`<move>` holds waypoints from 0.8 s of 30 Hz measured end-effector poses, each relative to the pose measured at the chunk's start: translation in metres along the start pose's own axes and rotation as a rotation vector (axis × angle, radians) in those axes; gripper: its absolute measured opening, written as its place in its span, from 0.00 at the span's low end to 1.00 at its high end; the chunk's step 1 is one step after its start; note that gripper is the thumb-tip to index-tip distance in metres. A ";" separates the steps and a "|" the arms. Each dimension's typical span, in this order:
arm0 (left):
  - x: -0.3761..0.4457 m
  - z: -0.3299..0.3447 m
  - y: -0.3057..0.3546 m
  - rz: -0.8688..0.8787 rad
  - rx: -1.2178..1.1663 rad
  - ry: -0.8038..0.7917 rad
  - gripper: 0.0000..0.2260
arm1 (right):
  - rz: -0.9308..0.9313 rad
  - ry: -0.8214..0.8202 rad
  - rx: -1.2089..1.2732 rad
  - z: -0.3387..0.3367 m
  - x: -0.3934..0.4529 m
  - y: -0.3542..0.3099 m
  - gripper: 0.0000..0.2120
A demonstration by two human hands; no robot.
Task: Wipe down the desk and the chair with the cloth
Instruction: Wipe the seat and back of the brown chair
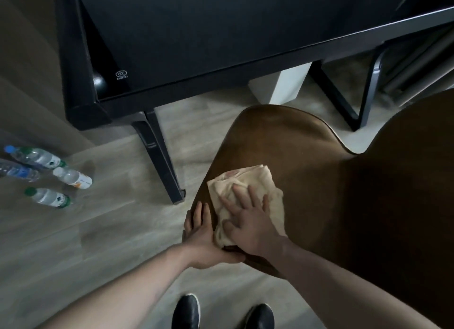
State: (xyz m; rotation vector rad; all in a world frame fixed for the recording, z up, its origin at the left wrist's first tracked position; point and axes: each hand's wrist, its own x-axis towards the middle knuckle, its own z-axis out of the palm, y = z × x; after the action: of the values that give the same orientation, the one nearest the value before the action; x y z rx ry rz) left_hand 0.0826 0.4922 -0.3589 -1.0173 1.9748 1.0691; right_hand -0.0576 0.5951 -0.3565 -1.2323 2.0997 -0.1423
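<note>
A brown wooden chair (pixel 307 161) fills the right half of the view, its seat facing up. A folded beige cloth (pixel 245 181) lies on the seat near its left edge. My right hand (pixel 248 220) presses flat on the cloth with fingers spread. My left hand (pixel 204 240) grips the seat's left rim, fingers straight along the edge and thumb hooked under the near side. The black desk (pixel 196 34) stands beyond the chair, its dark top filling the upper part of the view.
Several plastic water bottles (pixel 44 174) lie on the wooden floor at the left. A black desk leg (pixel 159 156) slants down beside the chair. A white box (pixel 282 85) sits under the desk. My two black shoes (pixel 221 314) are at the bottom.
</note>
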 end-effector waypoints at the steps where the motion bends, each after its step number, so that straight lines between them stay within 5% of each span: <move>1: 0.001 0.002 -0.002 0.006 -0.011 0.012 0.80 | -0.007 0.030 0.001 0.004 -0.001 0.003 0.38; 6: 0.002 0.011 -0.005 0.037 -0.053 0.084 0.80 | -0.036 0.168 0.042 0.019 -0.004 0.009 0.43; 11: -0.006 0.014 -0.001 0.045 -0.051 0.138 0.79 | 0.012 0.215 0.082 0.018 -0.018 0.014 0.37; 15: -0.016 0.015 0.006 0.004 -0.058 0.168 0.79 | 0.111 0.216 0.046 0.014 -0.036 0.043 0.29; 24: -0.020 0.012 0.012 -0.045 0.075 0.135 0.82 | 0.384 0.316 -0.014 0.017 -0.075 0.094 0.34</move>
State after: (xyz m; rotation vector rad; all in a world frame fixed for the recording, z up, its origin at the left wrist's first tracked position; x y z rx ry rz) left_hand 0.0841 0.5134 -0.3437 -1.1132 2.0723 0.9159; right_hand -0.0927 0.7104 -0.3705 -0.8323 2.5738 -0.1561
